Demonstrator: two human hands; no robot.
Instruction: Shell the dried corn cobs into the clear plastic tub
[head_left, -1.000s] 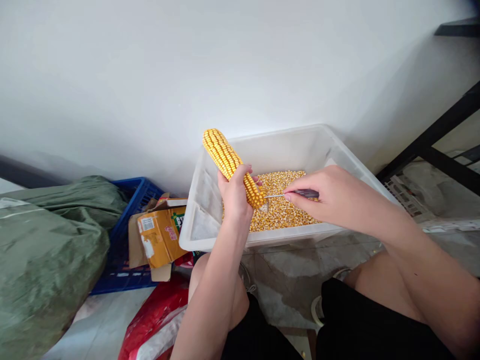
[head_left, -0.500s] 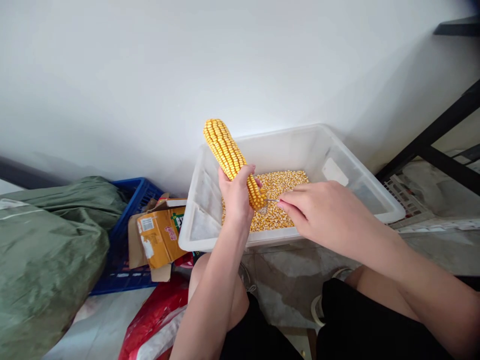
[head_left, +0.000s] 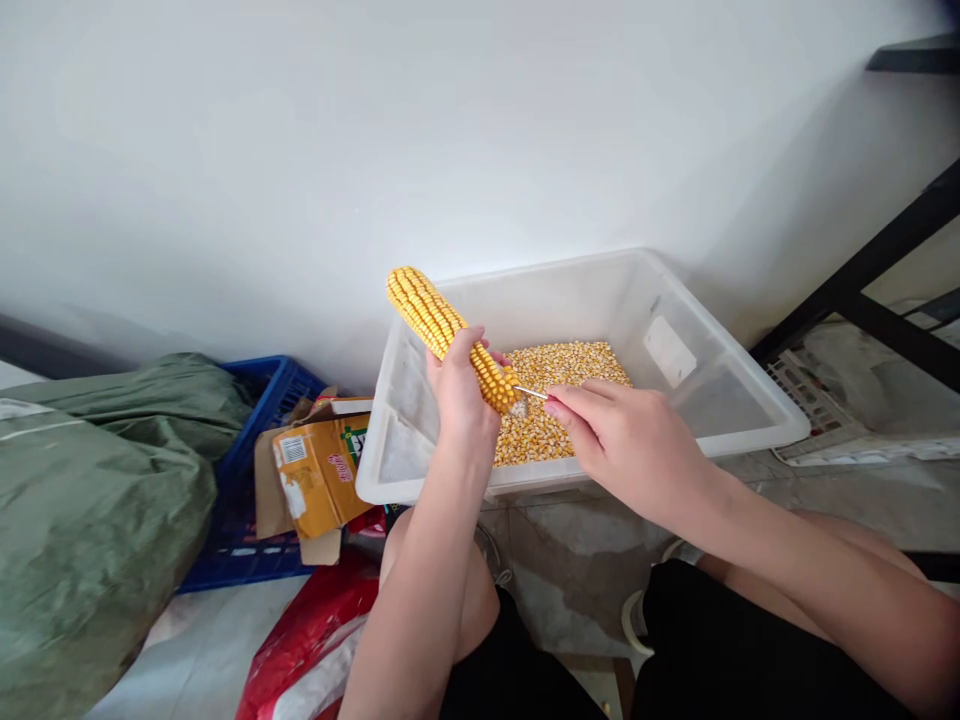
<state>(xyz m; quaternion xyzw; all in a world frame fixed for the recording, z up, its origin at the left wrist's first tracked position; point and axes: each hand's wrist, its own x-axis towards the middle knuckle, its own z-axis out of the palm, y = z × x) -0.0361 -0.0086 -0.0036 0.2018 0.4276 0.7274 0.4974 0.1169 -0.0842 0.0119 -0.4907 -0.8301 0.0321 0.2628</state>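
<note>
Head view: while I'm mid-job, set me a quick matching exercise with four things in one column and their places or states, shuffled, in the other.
Things
1. Corn cob
2. Thin metal tool
3. Loose kernels
4. Blue crate

Places or states
A. Lying inside the whitish plastic tub
B. Partly hidden by the green sheet
C. Gripped by the left hand
D. Held in the right hand

Right pairs: 1-C, 2-D, 3-A, 4-B

The shorts [head_left: 712,640] are black (plain where visible), forearms [head_left: 424,590] and fingers [head_left: 581,402] bare.
</note>
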